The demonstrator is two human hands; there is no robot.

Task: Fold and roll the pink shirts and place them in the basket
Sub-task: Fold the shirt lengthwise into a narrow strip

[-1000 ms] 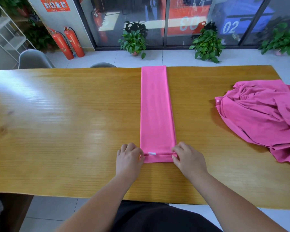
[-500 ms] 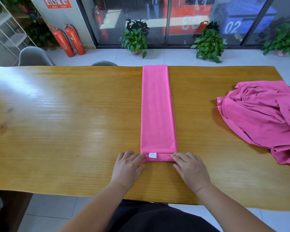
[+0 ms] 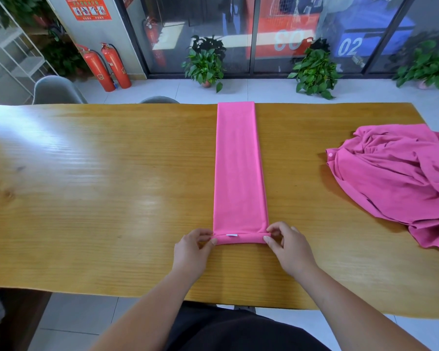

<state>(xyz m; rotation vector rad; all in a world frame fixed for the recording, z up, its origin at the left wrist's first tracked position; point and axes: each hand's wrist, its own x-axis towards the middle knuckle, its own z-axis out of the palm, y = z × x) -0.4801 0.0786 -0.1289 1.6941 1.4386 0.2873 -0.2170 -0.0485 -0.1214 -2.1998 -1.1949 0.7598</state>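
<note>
We see a pink shirt (image 3: 240,168) folded into a long narrow strip, lying flat down the middle of the wooden tabletop (image 3: 99,193). Its far end reaches the back edge of the tabletop, and its near end is turned over into a small roll (image 3: 240,239) just in front of us. A little white label (image 3: 231,235) shows on the seam where the roll meets the flat part of the strip.

Our left hand (image 3: 192,252) sits at the left end of the roll, thumb and fingertips closed on the cloth there. Our right hand (image 3: 288,245) sits at the right end, with the fingers curled and the thumb and forefinger pinching that end of the roll. Both forearms come in from the lower edge of the view, over the near edge of the tabletop.

A second pink shirt (image 3: 401,181) lies crumpled in a loose heap on the right side of the tabletop, well apart from the folded strip, with a small pale button showing near its left edge.

Beyond the tabletop we see a tiled floor, potted plants (image 3: 205,64) along a glass wall, two red fire extinguishers (image 3: 107,65) at the left, and the grey back of a chair (image 3: 55,91).
</note>
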